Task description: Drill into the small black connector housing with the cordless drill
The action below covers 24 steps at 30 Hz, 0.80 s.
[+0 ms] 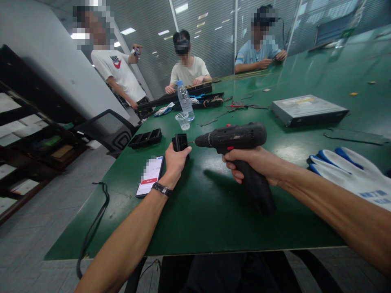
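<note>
Drill (pixel 238 136), black with red accents, and black part (pixel 180 142) fill curled hands, right (pixel 250 162) and left (pixel 175 162) respectively.

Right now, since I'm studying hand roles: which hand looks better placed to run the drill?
Probably the right hand: it grips the drill, whose bit points toward the small black part, while the left hand holds that part.

I see a glass wall (pixel 218 49) dotted with lights (pixel 181 8) beyond the green bench (pixel 189 228); left of it, a chair (pixel 105 126), shelves (pixel 45 162), grey floor (pixel 45 224).
</note>
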Each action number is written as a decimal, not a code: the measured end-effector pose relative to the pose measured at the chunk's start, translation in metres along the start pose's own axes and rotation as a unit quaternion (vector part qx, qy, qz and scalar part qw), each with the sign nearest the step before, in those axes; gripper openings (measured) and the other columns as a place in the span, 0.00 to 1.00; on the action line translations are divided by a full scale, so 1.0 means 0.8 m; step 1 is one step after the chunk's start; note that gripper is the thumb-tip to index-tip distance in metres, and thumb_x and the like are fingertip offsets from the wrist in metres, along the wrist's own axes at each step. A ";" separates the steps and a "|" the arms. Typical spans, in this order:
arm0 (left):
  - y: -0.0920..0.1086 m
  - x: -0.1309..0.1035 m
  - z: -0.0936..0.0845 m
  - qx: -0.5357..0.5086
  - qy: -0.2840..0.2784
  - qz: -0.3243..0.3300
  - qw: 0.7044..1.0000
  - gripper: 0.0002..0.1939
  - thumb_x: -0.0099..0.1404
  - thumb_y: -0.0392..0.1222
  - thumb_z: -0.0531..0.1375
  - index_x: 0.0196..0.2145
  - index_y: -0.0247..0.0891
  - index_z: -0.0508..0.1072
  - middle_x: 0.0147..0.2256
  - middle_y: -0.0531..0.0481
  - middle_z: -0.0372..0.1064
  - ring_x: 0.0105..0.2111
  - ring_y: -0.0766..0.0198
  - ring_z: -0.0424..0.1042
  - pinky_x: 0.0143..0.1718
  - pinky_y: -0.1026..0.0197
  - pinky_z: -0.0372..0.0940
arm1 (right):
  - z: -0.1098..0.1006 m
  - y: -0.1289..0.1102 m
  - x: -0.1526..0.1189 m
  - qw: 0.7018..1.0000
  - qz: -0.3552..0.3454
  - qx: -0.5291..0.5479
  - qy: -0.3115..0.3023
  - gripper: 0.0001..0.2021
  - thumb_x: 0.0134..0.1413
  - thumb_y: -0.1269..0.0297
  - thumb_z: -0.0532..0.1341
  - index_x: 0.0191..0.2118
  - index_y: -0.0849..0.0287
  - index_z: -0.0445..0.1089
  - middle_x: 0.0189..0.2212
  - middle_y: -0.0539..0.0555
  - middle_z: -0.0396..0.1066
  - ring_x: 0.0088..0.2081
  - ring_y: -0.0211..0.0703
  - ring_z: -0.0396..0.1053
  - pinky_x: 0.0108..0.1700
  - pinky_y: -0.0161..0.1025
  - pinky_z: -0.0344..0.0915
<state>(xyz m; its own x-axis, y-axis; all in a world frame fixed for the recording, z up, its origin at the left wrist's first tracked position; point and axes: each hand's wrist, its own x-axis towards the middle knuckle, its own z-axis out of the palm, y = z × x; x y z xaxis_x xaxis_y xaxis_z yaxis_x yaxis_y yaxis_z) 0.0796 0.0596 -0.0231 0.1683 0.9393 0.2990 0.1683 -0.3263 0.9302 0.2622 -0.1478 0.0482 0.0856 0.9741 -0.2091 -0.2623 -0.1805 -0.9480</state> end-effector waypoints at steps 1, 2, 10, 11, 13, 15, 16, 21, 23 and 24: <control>0.000 0.000 0.000 -0.001 0.001 0.001 1.000 0.22 0.53 0.42 0.74 0.45 0.36 0.78 0.40 0.46 0.78 0.37 0.59 0.75 0.40 0.57 0.70 | 0.000 0.000 0.000 1.000 0.001 -0.001 0.000 0.10 0.51 0.65 0.71 0.27 0.58 0.70 0.23 0.48 0.65 0.19 0.36 0.63 0.21 0.35 0.68; 0.001 0.000 0.000 -0.001 0.001 0.000 1.000 0.22 0.53 0.42 0.74 0.45 0.36 0.78 0.39 0.46 0.78 0.37 0.59 0.75 0.41 0.57 0.70 | 0.001 0.000 0.000 1.000 0.002 -0.001 0.001 0.10 0.51 0.65 0.71 0.27 0.58 0.70 0.23 0.48 0.66 0.19 0.36 0.62 0.21 0.35 0.68; 0.001 -0.001 0.001 -0.001 0.003 0.000 1.000 0.22 0.53 0.42 0.75 0.45 0.36 0.79 0.39 0.46 0.78 0.37 0.58 0.75 0.41 0.56 0.71 | 0.002 -0.001 0.000 1.000 0.003 0.005 0.003 0.10 0.51 0.65 0.71 0.27 0.58 0.70 0.22 0.48 0.66 0.19 0.36 0.62 0.21 0.35 0.68; 0.001 -0.001 0.000 0.001 0.002 0.003 1.000 0.22 0.53 0.42 0.75 0.45 0.36 0.79 0.39 0.46 0.78 0.37 0.58 0.74 0.41 0.56 0.70 | 0.002 0.000 0.000 1.000 0.003 0.006 0.002 0.09 0.52 0.65 0.71 0.28 0.58 0.70 0.22 0.48 0.66 0.19 0.36 0.62 0.21 0.35 0.68; 0.001 0.000 0.000 0.003 0.000 0.008 1.000 0.22 0.53 0.43 0.74 0.45 0.36 0.79 0.39 0.47 0.78 0.36 0.59 0.74 0.40 0.57 0.70 | 0.001 0.001 0.000 1.000 0.003 0.006 0.002 0.08 0.52 0.66 0.71 0.28 0.58 0.71 0.23 0.48 0.67 0.19 0.36 0.63 0.21 0.35 0.68; 0.000 0.000 0.000 0.005 0.000 0.010 1.000 0.22 0.53 0.43 0.74 0.45 0.36 0.79 0.39 0.47 0.78 0.36 0.59 0.74 0.40 0.58 0.69 | 0.000 0.001 0.000 1.000 0.004 0.006 0.005 0.08 0.52 0.66 0.71 0.29 0.58 0.71 0.22 0.48 0.66 0.19 0.36 0.63 0.21 0.35 0.68; -0.001 0.001 0.000 0.006 0.000 0.010 1.000 0.22 0.53 0.43 0.74 0.45 0.36 0.79 0.39 0.47 0.78 0.37 0.59 0.74 0.40 0.58 0.69 | 0.000 0.001 0.000 1.000 0.005 0.007 0.008 0.08 0.51 0.66 0.71 0.29 0.58 0.71 0.22 0.48 0.66 0.19 0.36 0.63 0.21 0.35 0.68; -0.002 0.002 0.000 0.005 0.001 0.009 1.000 0.22 0.52 0.44 0.74 0.45 0.36 0.79 0.39 0.47 0.77 0.37 0.59 0.74 0.41 0.58 0.70 | 0.001 0.001 -0.001 1.000 0.002 0.008 0.003 0.09 0.51 0.66 0.71 0.29 0.58 0.70 0.22 0.48 0.66 0.19 0.36 0.63 0.21 0.35 0.68; -0.001 0.001 0.000 0.005 0.000 0.007 1.000 0.22 0.53 0.44 0.74 0.45 0.36 0.79 0.39 0.47 0.77 0.36 0.59 0.74 0.40 0.58 0.70 | 0.001 0.000 0.000 1.000 0.002 0.008 0.003 0.09 0.51 0.66 0.71 0.29 0.58 0.70 0.22 0.48 0.66 0.18 0.36 0.63 0.20 0.35 0.68; -0.001 0.001 0.000 0.004 0.000 0.007 1.000 0.22 0.53 0.43 0.74 0.45 0.36 0.79 0.39 0.47 0.78 0.36 0.59 0.74 0.40 0.58 0.70 | 0.001 0.000 0.000 1.000 0.002 0.007 0.005 0.09 0.51 0.66 0.72 0.28 0.58 0.70 0.22 0.48 0.66 0.18 0.36 0.63 0.20 0.35 0.68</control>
<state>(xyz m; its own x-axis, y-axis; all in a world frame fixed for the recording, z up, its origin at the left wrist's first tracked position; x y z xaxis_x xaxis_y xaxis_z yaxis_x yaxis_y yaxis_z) 0.0795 0.0608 -0.0237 0.1712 0.9347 0.3114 0.1739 -0.3397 0.9243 0.2614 -0.1479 0.0482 0.0946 0.9718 -0.2161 -0.2764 -0.1829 -0.9435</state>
